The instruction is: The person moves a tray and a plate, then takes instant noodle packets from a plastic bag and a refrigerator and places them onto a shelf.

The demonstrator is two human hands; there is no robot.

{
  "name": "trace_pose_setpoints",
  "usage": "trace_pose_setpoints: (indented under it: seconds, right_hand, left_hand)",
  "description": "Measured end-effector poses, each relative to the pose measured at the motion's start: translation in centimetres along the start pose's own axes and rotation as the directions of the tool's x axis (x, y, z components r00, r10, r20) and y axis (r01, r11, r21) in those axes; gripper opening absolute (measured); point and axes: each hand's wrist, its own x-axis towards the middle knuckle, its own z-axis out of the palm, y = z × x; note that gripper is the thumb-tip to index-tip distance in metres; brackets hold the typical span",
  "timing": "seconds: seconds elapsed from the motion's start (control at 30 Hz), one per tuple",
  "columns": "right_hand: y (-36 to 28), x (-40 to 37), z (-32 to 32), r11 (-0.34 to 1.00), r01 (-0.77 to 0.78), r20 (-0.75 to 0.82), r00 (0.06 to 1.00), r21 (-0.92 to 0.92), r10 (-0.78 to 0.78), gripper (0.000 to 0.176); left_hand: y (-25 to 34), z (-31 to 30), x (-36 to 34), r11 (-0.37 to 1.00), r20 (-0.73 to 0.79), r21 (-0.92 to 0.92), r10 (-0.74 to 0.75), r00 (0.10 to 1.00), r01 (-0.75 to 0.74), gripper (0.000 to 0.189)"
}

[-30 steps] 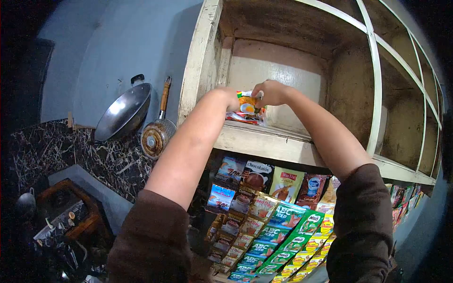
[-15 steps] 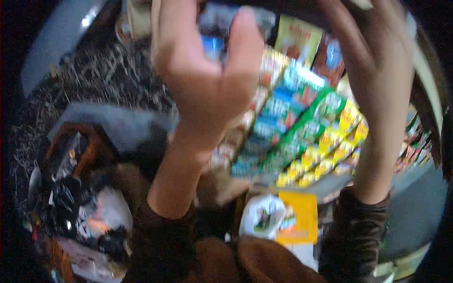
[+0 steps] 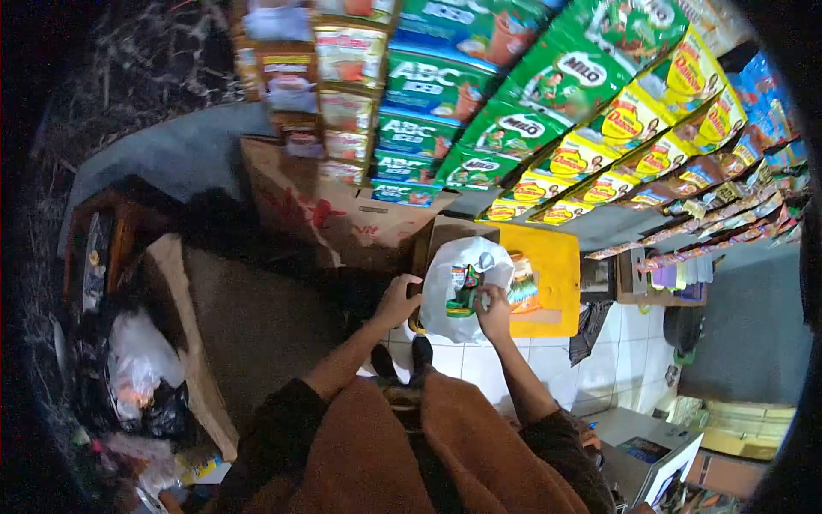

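A white plastic bag (image 3: 443, 321) stands open below me, with green sachets (image 3: 461, 301) and other small packs inside. My right hand (image 3: 494, 313) reaches over the bag's right side, its fingers curled in at the edge of the green sachets. At the bag's left rim is my left hand (image 3: 396, 303), fingers loosely bent and apart, with nothing showing in them. Beside the bag, an orange-and-green packet (image 3: 522, 287) lies on a yellow stool top (image 3: 556, 257).
Strips of sachets hang ahead: blue-green ABC (image 3: 419, 137), green Milo (image 3: 514, 127) and yellow Dancow (image 3: 586, 158). A cardboard box (image 3: 342, 218) sits behind the bag. At left are tied plastic bags (image 3: 141, 360); white floor tiles (image 3: 484, 364) lie below.
Both hands have come down from in front of the hanging sachets to the white bag. My view has tilted downward, and the sachets now appear higher up.
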Motion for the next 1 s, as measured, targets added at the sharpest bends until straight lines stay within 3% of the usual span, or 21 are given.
trace_pose_setpoints:
  seconds: [0.07, 0.1, 0.13, 0.17, 0.2, 0.27, 0.33, 0.4, 0.43, 0.47, 0.53, 0.6, 0.67, 0.73, 0.77, 0.83, 0.87, 0.9, 0.93, 0.97, 1.0]
  right_hand:
    - [3.7, -0.7, 2.0, 0.988, -0.01, 0.011, 1.0, -0.157, 0.012, 0.026]
    - [4.8, -0.9, 2.7, 0.989, -0.033, -0.003, 0.999, -0.144, 0.033, 0.026]
    - [5.7, -0.7, 3.6, 0.973, -0.133, 0.021, 0.99, -0.188, 0.139, 0.023]
    - [6.7, -0.3, 4.6, 0.946, -0.226, 0.043, 0.969, -0.233, 0.242, 0.021]
    - [8.0, 0.4, 6.0, 0.947, -0.234, 0.025, 0.969, -0.219, 0.245, 0.021]
    - [11.0, 1.8, 8.3, 0.924, -0.273, 0.053, 0.953, -0.268, 0.297, 0.02]
    - [12.9, 3.7, 9.8, 0.893, -0.308, 0.115, 0.925, -0.328, 0.362, 0.022]
    - [17.0, 5.1, 11.9, 0.95, -0.099, 0.152, 0.977, -0.295, 0.149, 0.021]
    - [18.0, 6.1, 12.2, 0.899, 0.029, 0.073, 0.997, -0.436, 0.004, 0.02]
    - [18.7, 7.4, 12.4, 0.809, 0.14, 0.024, 0.988, -0.571, -0.154, 0.019]
    - [17.6, 9.8, 11.1, 0.784, 0.028, 0.207, 0.97, -0.621, 0.13, 0.018]
    - [17.4, 11.3, 10.9, 0.825, 0.02, 0.19, 0.976, -0.565, 0.107, 0.017]
    - [13.9, 12.1, 8.8, 0.802, 0.038, 0.245, 0.96, -0.595, 0.137, 0.017]
    - [11.7, 12.7, 7.9, 0.812, -0.046, 0.385, 0.864, -0.581, 0.324, 0.018]
    - [16.8, 12.3, 11.5, 0.864, 0.04, 0.428, 0.879, -0.502, 0.209, 0.018]
    - [18.2, 11.9, 13.3, 0.883, -0.003, 0.404, 0.888, -0.47, 0.218, 0.018]
    - [18.5, 11.7, 14.0, 0.896, -0.044, 0.382, 0.895, -0.441, 0.232, 0.017]
    - [18.6, 11.3, 14.1, 0.913, 0.015, 0.34, 0.93, -0.407, 0.136, 0.019]
    - [18.7, 11.3, 14.4, 0.917, 0.013, 0.341, 0.93, -0.398, 0.135, 0.019]
    - [18.8, 11.3, 14.7, 0.893, 0.062, 0.369, 0.922, -0.446, 0.12, 0.018]
    - [19.2, 11.3, 15.1, 0.862, 0.111, 0.396, 0.912, -0.494, 0.109, 0.018]
  left_hand:
    - [-1.0, 2.4, 0.9, 0.998, 0.0, 0.022, 0.06, 0.998, -0.06, 0.033]
    - [-1.0, 3.7, 1.5, 0.99, -0.026, 0.019, 0.137, 0.99, -0.137, 0.032]
    - [-1.1, 4.9, 2.3, 0.975, -0.054, 0.019, 0.22, 0.974, -0.22, 0.031]
    - [-1.4, 6.3, 2.9, 0.951, 0.012, 0.053, 0.304, 0.953, -0.304, 0.031]
    - [-1.7, 7.8, 3.9, 0.916, 0.076, 0.079, 0.388, 0.919, -0.393, 0.03]
    - [-2.2, 11.0, 6.1, 0.87, 0.224, -0.102, 0.493, 0.841, -0.483, 0.023]
    - [-5.4, 15.4, 8.6, 0.863, 0.201, -0.142, 0.505, 0.839, -0.485, 0.016]
    - [-9.0, 19.4, 10.8, 0.956, 0.098, 0.039, 0.284, 0.954, -0.289, 0.014]
    - [-10.0, 20.4, 11.8, 0.949, 0.022, 0.055, 0.311, 0.95, -0.312, 0.008]
    - [-11.0, 21.1, 12.5, 0.951, 0.081, 0.248, 0.171, 0.982, -0.185, 0.014]
    - [-12.1, 22.1, 13.6, 0.914, 0.133, 0.385, 0.078, 0.988, -0.125, 0.029]
    - [-13.2, 22.4, 13.3, 0.889, 0.061, 0.441, -0.164, 0.985, 0.12, 0.041]
    - [-14.0, 20.7, 13.3, 0.871, 0.146, 0.49, -0.05, 0.988, -0.028, 0.038]
    - [-15.2, 19.9, 13.6, 0.866, 0.18, 0.494, -0.02, 0.983, -0.073, 0.033]
    - [-15.0, 19.7, 13.4, 0.863, 0.183, 0.5, -0.022, 0.983, -0.074, 0.033]
    - [-13.6, 18.7, 12.8, 0.769, 0.194, 0.639, -0.207, 0.959, 0.037, 0.03]
    - [-14.3, 18.4, 12.7, 0.761, 0.189, 0.648, -0.211, 0.959, 0.04, 0.03]
    - [-14.5, 17.9, 12.6, 0.84, 0.203, 0.538, -0.041, 0.978, -0.077, 0.029]
    - [-14.8, 17.5, 12.5, 0.886, 0.198, 0.417, 0.131, 0.971, -0.204, 0.029]
    - [-14.9, 17.3, 12.4, 0.906, 0.325, 0.413, -0.05, 0.944, -0.094, 0.034]
    - [-15.5, 17.6, 12.1, 0.905, 0.327, 0.415, -0.052, 0.944, -0.094, 0.034]
